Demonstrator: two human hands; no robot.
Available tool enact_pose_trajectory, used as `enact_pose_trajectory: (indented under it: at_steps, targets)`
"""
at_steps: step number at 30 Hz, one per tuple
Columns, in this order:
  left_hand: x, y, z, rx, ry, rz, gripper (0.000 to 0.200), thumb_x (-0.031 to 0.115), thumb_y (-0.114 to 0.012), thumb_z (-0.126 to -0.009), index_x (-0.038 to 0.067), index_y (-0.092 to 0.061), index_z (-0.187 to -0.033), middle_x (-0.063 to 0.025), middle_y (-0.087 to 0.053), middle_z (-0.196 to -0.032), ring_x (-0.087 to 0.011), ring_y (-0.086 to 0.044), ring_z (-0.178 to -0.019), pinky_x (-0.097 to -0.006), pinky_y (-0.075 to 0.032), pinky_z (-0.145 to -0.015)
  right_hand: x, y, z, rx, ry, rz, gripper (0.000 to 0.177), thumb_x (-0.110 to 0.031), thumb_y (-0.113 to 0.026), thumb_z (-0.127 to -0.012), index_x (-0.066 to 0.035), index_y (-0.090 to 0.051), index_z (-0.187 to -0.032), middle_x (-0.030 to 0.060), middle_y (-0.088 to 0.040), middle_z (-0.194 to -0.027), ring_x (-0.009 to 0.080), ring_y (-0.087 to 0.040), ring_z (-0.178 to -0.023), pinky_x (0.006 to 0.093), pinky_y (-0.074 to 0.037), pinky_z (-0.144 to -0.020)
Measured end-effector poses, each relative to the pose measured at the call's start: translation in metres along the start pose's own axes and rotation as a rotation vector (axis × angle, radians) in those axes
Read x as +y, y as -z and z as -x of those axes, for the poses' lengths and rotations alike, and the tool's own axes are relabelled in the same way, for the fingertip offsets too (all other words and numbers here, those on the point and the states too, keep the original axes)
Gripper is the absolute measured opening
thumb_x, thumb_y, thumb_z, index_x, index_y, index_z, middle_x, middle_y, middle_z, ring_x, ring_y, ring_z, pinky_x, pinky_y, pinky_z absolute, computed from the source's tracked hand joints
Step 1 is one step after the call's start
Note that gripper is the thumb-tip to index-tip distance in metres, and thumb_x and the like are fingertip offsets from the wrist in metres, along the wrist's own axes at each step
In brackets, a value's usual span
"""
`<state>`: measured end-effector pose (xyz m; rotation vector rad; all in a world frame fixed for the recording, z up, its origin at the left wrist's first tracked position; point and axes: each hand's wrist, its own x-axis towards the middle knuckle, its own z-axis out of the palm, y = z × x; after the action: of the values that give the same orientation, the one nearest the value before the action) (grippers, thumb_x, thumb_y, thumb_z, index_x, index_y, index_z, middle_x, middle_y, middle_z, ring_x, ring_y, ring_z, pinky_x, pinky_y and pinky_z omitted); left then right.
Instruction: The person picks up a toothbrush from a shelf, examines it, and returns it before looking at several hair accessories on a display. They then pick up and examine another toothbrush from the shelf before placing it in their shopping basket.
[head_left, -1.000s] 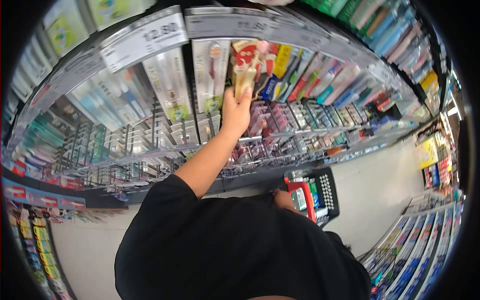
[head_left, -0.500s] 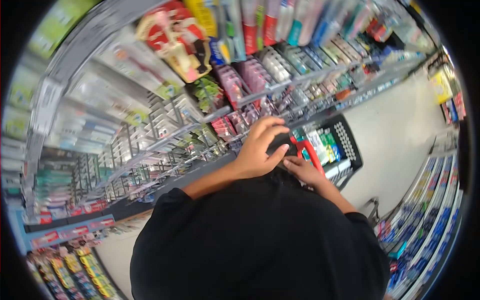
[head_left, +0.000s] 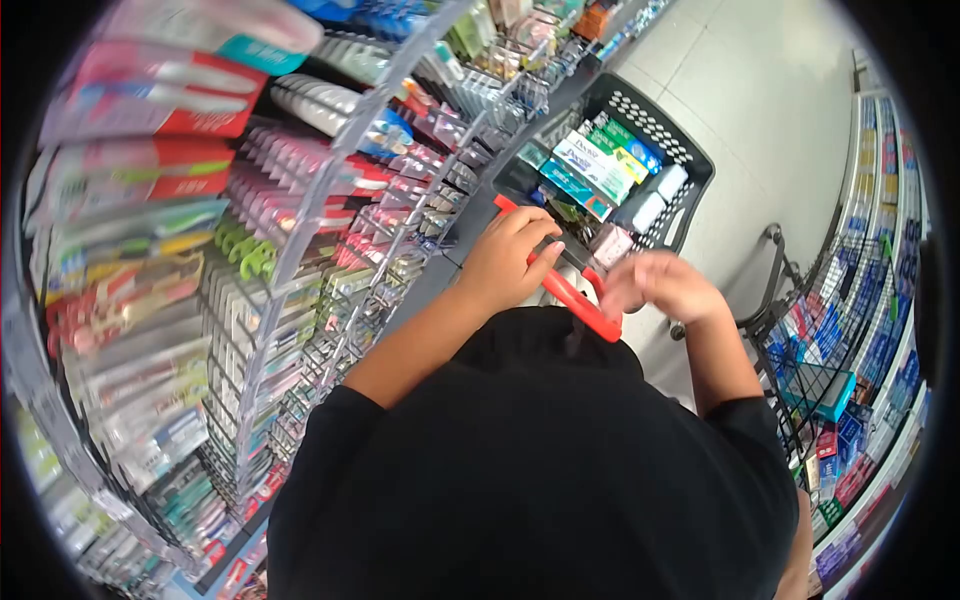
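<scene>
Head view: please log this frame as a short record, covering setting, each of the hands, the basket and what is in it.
setting: store aisle, shelf racks of packaged goods on the person's left, more shelves on the right
left hand: fingers curled over the red handle
right hand: blurred, beside the handle's near end; grip cannot be told
black basket: in front of the person, perforated walls
contents: green, blue and white boxes
floor: pale tiles
</scene>
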<state>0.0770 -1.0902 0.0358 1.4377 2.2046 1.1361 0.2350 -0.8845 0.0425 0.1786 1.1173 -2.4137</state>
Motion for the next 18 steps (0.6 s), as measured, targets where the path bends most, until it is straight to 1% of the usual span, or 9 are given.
enact_pose_trajectory:
  at_steps: [1,3,5,8,11,13,14,17,18]
  targets:
    - [-0.005,-0.009,-0.005,0.004,0.021,0.010,0.019,0.023,-0.063,-0.079,0.006,-0.062,-0.088,-0.0078,-0.060,-0.089,-0.0296,-0.058,-0.080,-0.0375,-0.045,-0.073,0.015,0.022,-0.008,0.151,0.067,-0.073,0.033,-0.025,-0.044,-0.097,0.002,-0.056,-0.113,0.0139,-0.066,-0.102,0.0185,-0.065,-0.086,0.0290,-0.050,-0.076]
    - [-0.002,-0.014,-0.010,-0.029,0.060,-0.097,0.020,0.025,-0.065,-0.076,0.007,-0.062,-0.082,-0.0066,-0.060,-0.079,-0.0294,-0.057,-0.071,-0.0364,-0.045,-0.068,0.054,0.072,-0.031,0.623,0.001,0.330,0.034,-0.031,-0.050,-0.093,-0.001,-0.061,-0.102,0.0139,-0.067,-0.092,0.0222,-0.066,-0.080,0.0323,-0.050,-0.073]
    - [-0.001,-0.017,-0.008,-0.010,0.073,-0.169,0.019,0.026,-0.065,-0.073,0.008,-0.062,-0.078,-0.0056,-0.059,-0.071,-0.0286,-0.056,-0.063,-0.0355,-0.044,-0.064,0.082,0.106,-0.048,0.831,-0.334,0.833,0.038,-0.038,-0.056,-0.087,-0.002,-0.065,-0.093,0.0163,-0.066,-0.083,0.0282,-0.065,-0.080,0.0363,-0.049,-0.072]
    - [-0.009,-0.019,-0.004,0.077,0.039,-0.195,0.018,0.026,-0.063,-0.069,0.008,-0.062,-0.074,-0.0050,-0.056,-0.064,-0.0259,-0.053,-0.056,-0.0348,-0.043,-0.060,0.137,0.153,-0.074,0.661,-0.373,0.916,0.040,-0.040,-0.058,-0.083,-0.001,-0.066,-0.087,0.0193,-0.064,-0.075,0.0332,-0.064,-0.078,0.0396,-0.049,-0.073]
    - [-0.012,-0.018,-0.001,0.104,0.003,-0.173,0.020,0.027,-0.060,-0.068,0.008,-0.063,-0.073,-0.0049,-0.055,-0.063,-0.0231,-0.052,-0.054,-0.0350,-0.043,-0.058,0.194,0.202,-0.107,0.491,-0.453,1.072,0.034,-0.031,-0.058,-0.081,0.000,-0.066,-0.090,0.0201,-0.064,-0.081,0.0345,-0.060,-0.086,0.0393,-0.047,-0.078]
    - [-0.013,-0.015,-0.001,0.063,-0.015,-0.186,0.022,0.029,-0.058,-0.068,0.008,-0.064,-0.073,-0.0042,-0.055,-0.063,-0.0215,-0.051,-0.053,-0.0346,-0.043,-0.058,0.237,0.231,-0.138,0.535,-0.525,1.218,0.032,-0.029,-0.058,-0.080,0.000,-0.065,-0.094,0.0212,-0.062,-0.094,0.0358,-0.056,-0.097,0.0406,-0.047,-0.082]
    - [-0.014,-0.013,-0.002,0.028,-0.016,-0.187,0.023,0.030,-0.058,-0.069,0.008,-0.064,-0.073,-0.0039,-0.056,-0.063,-0.0210,-0.052,-0.054,-0.0342,-0.043,-0.058,0.243,0.240,-0.154,0.563,-0.554,1.292,0.032,-0.027,-0.058,-0.079,0.000,-0.064,-0.096,0.0218,-0.060,-0.101,0.0365,-0.054,-0.102,0.0412,-0.047,-0.084]
    - [-0.014,-0.007,-0.001,-0.082,-0.002,-0.196,0.024,0.032,-0.059,-0.069,0.010,-0.065,-0.073,-0.0027,-0.057,-0.066,-0.0195,-0.052,-0.055,-0.0330,-0.043,-0.059,0.239,0.253,-0.190,0.695,-0.600,1.237,0.033,-0.022,-0.053,-0.082,-0.005,-0.060,-0.109,0.0175,-0.040,-0.128,0.0365,-0.047,-0.114,0.0439,-0.044,-0.092]
    - [-0.014,-0.005,-0.002,-0.119,0.006,-0.206,0.024,0.033,-0.059,-0.069,0.010,-0.065,-0.073,-0.0023,-0.058,-0.067,-0.0190,-0.053,-0.056,-0.0327,-0.043,-0.060,0.231,0.251,-0.198,0.723,-0.626,1.190,0.033,-0.017,-0.050,-0.082,-0.005,-0.060,-0.111,0.0167,-0.041,-0.128,0.0350,-0.047,-0.115,0.0444,-0.044,-0.092]
